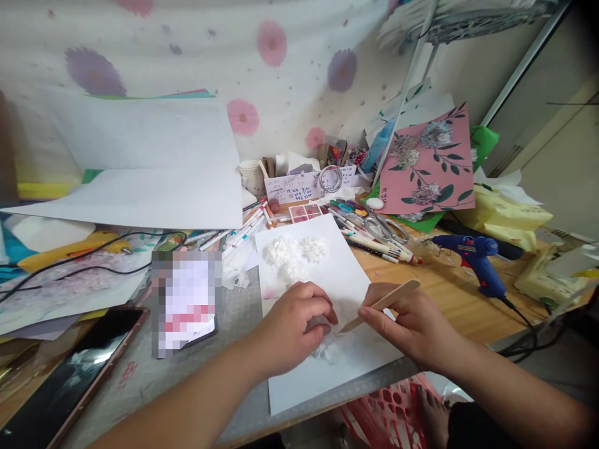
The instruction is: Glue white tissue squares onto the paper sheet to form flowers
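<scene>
My right hand (pixel 412 324) grips a wooden craft stick (pixel 397 294), its lower end angled down to the white paper sheet (pixel 299 390). Close to that end, my left hand (pixel 297 327) is closed with its fingers curled toward the thumb, just above the sheet. Whatever those fingertips hold, if anything, is hidden. Beneath the left hand lies a small cluster of white petal-like bits (pixel 327 352). Fluffy white flower clusters (pixel 292 255) sit on the upper part of the same paper.
A blue glue gun (pixel 482 259) stands at the right with its cord trailing down. Scissors (pixel 386 227) and pens (pixel 374 246) lie behind the paper. Two phones (pixel 79 374), one blurred, are at the left. A pink flower picture (pixel 428 162) leans at the back.
</scene>
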